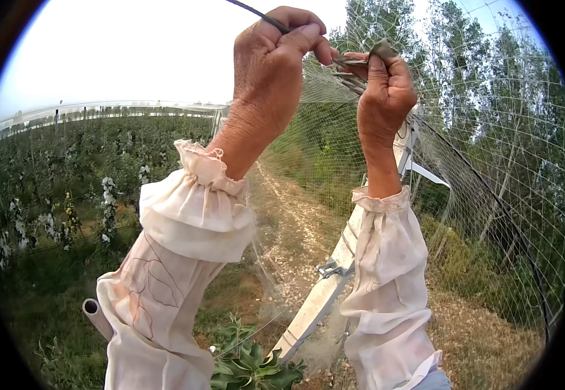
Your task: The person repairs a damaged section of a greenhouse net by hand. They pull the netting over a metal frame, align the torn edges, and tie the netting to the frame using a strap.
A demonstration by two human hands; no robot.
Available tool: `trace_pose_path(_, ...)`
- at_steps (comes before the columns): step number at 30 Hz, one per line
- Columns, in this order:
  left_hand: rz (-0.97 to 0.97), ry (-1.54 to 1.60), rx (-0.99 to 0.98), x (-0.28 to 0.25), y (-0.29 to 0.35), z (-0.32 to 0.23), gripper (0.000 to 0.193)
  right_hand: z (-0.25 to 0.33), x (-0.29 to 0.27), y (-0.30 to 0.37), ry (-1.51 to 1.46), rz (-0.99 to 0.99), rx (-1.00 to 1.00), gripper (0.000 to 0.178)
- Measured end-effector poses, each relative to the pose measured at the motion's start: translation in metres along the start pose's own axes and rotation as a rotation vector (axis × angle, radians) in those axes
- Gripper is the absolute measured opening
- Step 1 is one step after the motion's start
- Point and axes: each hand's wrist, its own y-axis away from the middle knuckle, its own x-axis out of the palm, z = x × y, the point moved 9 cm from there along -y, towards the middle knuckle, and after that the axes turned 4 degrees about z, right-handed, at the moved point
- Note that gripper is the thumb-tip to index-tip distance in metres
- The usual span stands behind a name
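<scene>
Both my hands are raised at the top of the view, close together. A thin dark cord (248, 8) runs in from the upper edge to my left hand (270, 62), whose fingers are closed on it. My right hand (386, 94) pinches a grey-green flat strip (382, 49) between thumb and fingers. Folds of the strip reach across toward my left fingertips, beside gathered netting (324, 81). Whether the left fingertips also grip the strip is hard to tell. Pale ruffled sleeves cover both forearms.
A leaning pale post (318, 309) with a metal clamp (330, 268) rises behind my right forearm. Wide-mesh netting (490, 169) and a dark cable (523, 240) hang at the right. Orchard rows (48, 175) stand left, a pipe end (92, 307) beside my left sleeve, and leaves (256, 367) below.
</scene>
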Motion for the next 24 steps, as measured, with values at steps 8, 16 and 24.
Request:
trace_pose_path(8, 0.021, 0.035, -0.066, 0.002, 0.002, -0.004, 0.022, -0.005, 0.010, 0.014, -0.099, -0.157, 0.070, 0.015)
trace_pose_path(16, 0.023, -0.078, -0.010, -0.005, -0.004, -0.006, 0.038, -0.005, 0.005, 0.012, -0.117, -0.158, 0.063, 0.014)
trace_pose_path(24, 0.253, -0.778, 0.461, 0.032, -0.005, 0.015, 0.053, -0.008, 0.006, 0.011, -0.208, -0.221, 0.079, 0.013)
